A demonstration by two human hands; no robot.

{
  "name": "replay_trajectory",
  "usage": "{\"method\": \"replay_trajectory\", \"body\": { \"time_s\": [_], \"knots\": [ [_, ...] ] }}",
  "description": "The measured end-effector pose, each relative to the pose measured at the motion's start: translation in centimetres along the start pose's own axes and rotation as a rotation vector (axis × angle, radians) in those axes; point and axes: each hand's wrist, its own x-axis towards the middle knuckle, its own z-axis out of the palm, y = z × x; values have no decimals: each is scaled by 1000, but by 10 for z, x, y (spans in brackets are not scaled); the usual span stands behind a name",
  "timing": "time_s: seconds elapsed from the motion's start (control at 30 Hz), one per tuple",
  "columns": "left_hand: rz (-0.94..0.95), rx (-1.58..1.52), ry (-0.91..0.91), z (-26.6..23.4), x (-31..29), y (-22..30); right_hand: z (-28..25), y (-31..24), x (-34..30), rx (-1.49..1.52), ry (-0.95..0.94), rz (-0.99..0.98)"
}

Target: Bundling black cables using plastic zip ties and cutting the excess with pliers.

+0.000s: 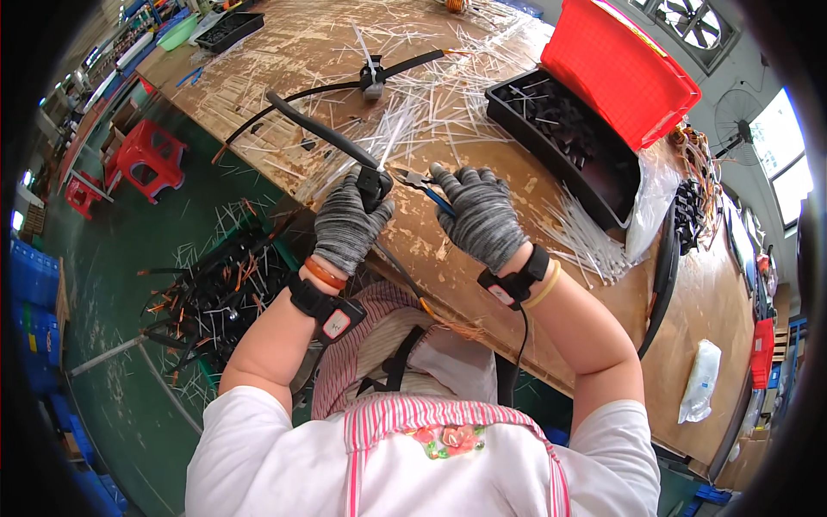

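Observation:
My left hand [346, 226], in a grey striped knit glove, is closed around a black plastic part [372, 187] on a thick black cable [319, 129]. A white cable tie [393, 145] sticks up from that part. My right hand [482, 217], gloved alike, grips blue-handled cutting pliers [438, 199]. Their jaws point left, close beside the black part; whether they touch it I cannot tell. Farther off on the table lies a second black cable [297, 96] with a similar black part [372, 76], a white tie standing up from it.
White cable ties lie strewn over the worn wooden table [293, 43]. At the right stand a black tray [586, 164] of small black parts and a red bin [616, 73]. Below left, a green crate [226, 237] holds black cable pieces. Red stools [148, 159] stand on the floor.

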Motion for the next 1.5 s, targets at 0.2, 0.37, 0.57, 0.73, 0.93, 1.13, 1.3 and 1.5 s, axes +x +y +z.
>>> {"method": "replay_trajectory", "body": {
  "time_s": [0.2, 0.37, 0.57, 0.73, 0.93, 1.13, 1.3, 1.5],
  "knots": [
    [-60, 22, -58, -2, 14, -4, 0, -8, 32, -81, -66, -23],
    [-67, 12, -94, -3, 24, -10, 7, -8, 53, -66, -75, -39],
    [-75, 84, -73, -9, 34, -7, 10, -6, 79, -80, -51, -106],
    [-77, -101, -27, -3, 37, -20, 21, 3, 100, 217, -363, -57],
    [-45, -27, 50, 0, 29, -20, 31, 20, 102, 167, -470, 132],
    [67, 87, 168, -13, 13, -4, 42, 25, 74, -93, -96, -14],
    [279, 291, 230, -49, -6, 33, -13, 5, 60, 286, 603, -443],
    [882, 483, -81, -80, -3, 91, -70, -6, 15, -205, 448, -652]
  ]
}}
